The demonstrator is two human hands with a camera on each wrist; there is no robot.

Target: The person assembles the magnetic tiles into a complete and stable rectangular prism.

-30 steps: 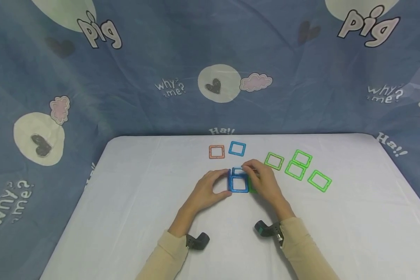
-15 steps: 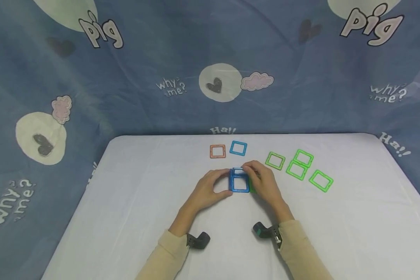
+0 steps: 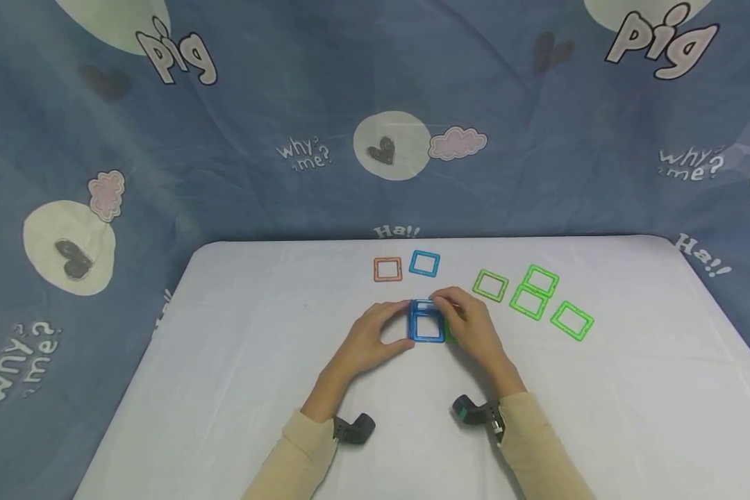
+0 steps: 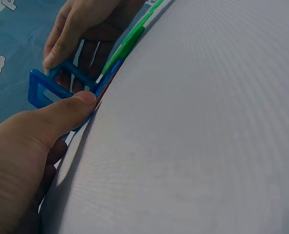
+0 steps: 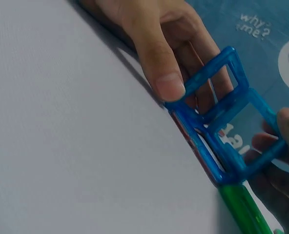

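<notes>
A blue square magnetic tile (image 3: 428, 339) lies flat on the table, a reddish edge showing beneath it in the right wrist view. On its left side stands an upright blue tile (image 5: 238, 70), which my left hand (image 3: 365, 340) holds between thumb and fingers. My right hand (image 3: 471, 323) pinches the upper part of a second upright blue tile (image 5: 264, 159) at the base's far side. The two upright tiles meet at a corner. A green tile (image 5: 244, 209) lies flat against the base's right side, partly under my right hand in the head view.
Behind the hands lie an orange tile (image 3: 387, 279) and a loose blue tile (image 3: 425, 274). Several green tiles (image 3: 571, 321) are spread flat at the right. A blue printed cloth (image 3: 256, 187) hangs behind the white table (image 3: 225, 389).
The far upright blue tile has shifted slightly left in my right hand, and the gap between it and the left upright tile has closed. My left hand has barely moved.
</notes>
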